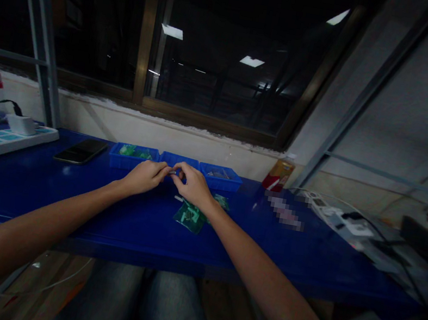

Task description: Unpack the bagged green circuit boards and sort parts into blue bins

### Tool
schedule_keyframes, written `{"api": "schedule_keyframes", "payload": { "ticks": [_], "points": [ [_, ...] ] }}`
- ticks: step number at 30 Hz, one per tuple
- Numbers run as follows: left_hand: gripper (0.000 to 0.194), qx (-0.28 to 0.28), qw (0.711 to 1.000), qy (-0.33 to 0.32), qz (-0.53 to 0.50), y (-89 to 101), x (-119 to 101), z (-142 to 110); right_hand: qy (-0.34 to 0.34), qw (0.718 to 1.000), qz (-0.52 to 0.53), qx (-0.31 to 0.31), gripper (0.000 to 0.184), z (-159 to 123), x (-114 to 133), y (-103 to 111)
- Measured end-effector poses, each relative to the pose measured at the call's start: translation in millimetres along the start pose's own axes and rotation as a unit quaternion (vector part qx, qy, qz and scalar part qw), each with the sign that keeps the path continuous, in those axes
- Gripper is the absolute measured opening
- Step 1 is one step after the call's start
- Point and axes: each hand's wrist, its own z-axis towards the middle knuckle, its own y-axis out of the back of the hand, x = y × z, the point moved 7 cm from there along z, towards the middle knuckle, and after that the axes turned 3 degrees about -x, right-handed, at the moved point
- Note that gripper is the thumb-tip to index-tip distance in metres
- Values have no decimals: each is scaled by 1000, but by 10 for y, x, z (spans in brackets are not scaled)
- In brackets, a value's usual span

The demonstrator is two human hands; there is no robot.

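Observation:
My left hand (pixel 146 176) and my right hand (pixel 192 182) meet above the blue table, fingertips close together. Both are closed in a pinch on a small, light-coloured piece (pixel 172 172), too small to name. Just below my right hand lies a green plastic bag (pixel 189 217) with small pale parts showing in it, partly covered by my right wrist. A small white piece (pixel 178 198) rests beside the bag. Behind my hands stand a left blue bin (pixel 117 160) with green bags in it, a middle blue bin (pixel 181 160) and a right blue bin (pixel 223 185) holding small parts.
A phone (pixel 81 151) and a white power strip (pixel 6 140) with a plug lie at the left. A drink bottle (pixel 278 175) stands at the back right, near another power strip (pixel 352 224) and cables. Metal posts rise on both sides, and a window is behind.

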Motion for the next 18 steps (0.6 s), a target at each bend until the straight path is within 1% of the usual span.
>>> {"api": "schedule_keyframes", "payload": {
  "ticks": [2, 4, 7, 9, 12, 15, 17, 18],
  "points": [
    [38, 8, 1000, 2, -6, -6, -3, -1, 5, 1000, -4, 6, 15, 2, 20, -7],
    [38, 3, 1000, 1, -16, 4, -7, -2, 0, 1000, -14, 12, 14, 6, 21, -24],
    [29, -27, 998, -13, -50, 42, -30, -3, -8, 999, -36, 18, 20, 13, 12, -50],
    [30, -43, 996, -34, -72, 55, -59, -7, -17, 998, -53, 21, 24, 18, -5, -64],
    [24, -53, 995, -54, -61, 53, -89, -14, -26, 997, -63, 27, 26, 19, -22, -73],
    [22, -66, 997, -40, -31, 71, -68, -13, -22, 999, -38, 20, 25, 15, -10, -56],
    [24, -68, 997, -24, -25, 82, -40, -8, -22, 1000, -17, 14, 21, 8, -3, -40],
    [26, -65, 997, -19, -25, 82, -28, -4, -22, 1000, -9, 13, 22, 5, 1, -33]
  ]
}}
